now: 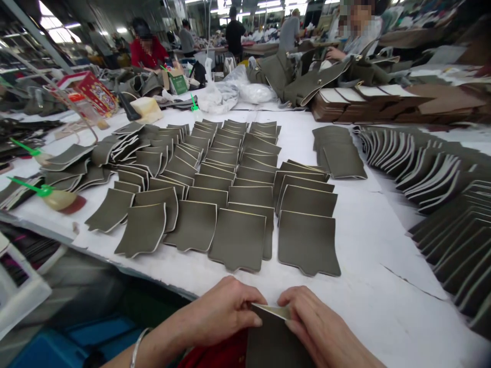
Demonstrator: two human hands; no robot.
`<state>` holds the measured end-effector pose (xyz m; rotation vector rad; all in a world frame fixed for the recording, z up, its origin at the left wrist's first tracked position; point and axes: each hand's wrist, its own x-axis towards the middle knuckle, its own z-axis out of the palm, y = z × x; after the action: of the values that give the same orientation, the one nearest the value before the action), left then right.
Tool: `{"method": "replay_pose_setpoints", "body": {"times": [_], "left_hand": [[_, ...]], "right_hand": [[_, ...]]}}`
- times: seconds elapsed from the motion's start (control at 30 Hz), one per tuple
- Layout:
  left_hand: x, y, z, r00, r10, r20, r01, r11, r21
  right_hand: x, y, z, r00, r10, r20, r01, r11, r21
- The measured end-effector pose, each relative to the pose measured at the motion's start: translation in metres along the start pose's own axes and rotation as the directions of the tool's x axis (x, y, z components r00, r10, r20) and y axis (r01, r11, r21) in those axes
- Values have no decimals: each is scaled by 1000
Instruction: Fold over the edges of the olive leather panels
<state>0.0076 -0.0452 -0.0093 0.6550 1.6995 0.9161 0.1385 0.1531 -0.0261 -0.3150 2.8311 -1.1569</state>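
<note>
An olive-grey leather panel (274,340) is held up at the table's front edge, its pale edge uppermost. My left hand (233,306) pinches its upper left corner between thumb and fingers. Closed on the upper right corner is my right hand (305,317). Between the hands a narrow strip of the light backing shows along the top, and the panel's lower part runs out of view. Just beyond lie similar panels in overlapping rows, the nearest being a flat panel with a small tab (307,243) and another to its left (238,237).
Fanned panels (418,163) cover the right side of the white table (368,286). Squeeze bottles with green nozzles (57,198) lie at left. Brown stacked pieces (360,105) and clear plastic bags (238,89) are at the back. Other people work farther off.
</note>
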Motion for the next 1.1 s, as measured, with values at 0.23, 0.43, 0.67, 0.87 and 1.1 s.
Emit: {"method": "replay_pose_setpoints", "body": {"times": [0.23,0.43,0.67,0.87,1.1], "left_hand": [[0,2,7,998,64,-26,-64,998,24],[0,0,10,999,-20,-28,19,999,-46],[0,-4,13,997,-62,-53,58,996,-70],[-4,4,15,998,-14,-62,11,999,-51],[-8,8,16,993,29,-118,-29,1000,5]], "right_hand": [[3,-4,-3,999,48,12,-48,998,36],[1,0,-4,999,30,32,-29,999,-17],[-3,10,1,992,-125,-35,111,957,-268],[-5,5,0,993,-95,-64,84,983,-165],[1,4,-1,992,-128,14,128,977,-168]]}}
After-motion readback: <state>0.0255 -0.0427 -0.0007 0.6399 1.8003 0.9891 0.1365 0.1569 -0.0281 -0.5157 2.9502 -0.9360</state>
